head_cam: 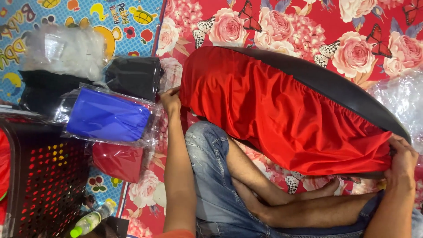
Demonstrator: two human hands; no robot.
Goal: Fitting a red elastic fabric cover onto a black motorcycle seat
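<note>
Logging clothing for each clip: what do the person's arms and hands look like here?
Both arms are bare to the frame's edge: no gloves, rings or watch visible on the left hand or right hand. An orange sleeve edge shows at the left arm's base.

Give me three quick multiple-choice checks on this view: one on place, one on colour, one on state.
1. Where is the blue packet?
A. On the stacked packets left of the left hand
B. Inside the basket
C. On the seat

2. What colour is the cover on the seat?
A. Green
B. Red
C. White

3. What is the right hand doing?
A. Resting open on the floor
B. Holding a bottle
C. Gripping the cover's end

Answers: 1 A, it lies beside the left hand; 2 B, bright red fabric; 3 C, fingers curl over the edge.
</note>
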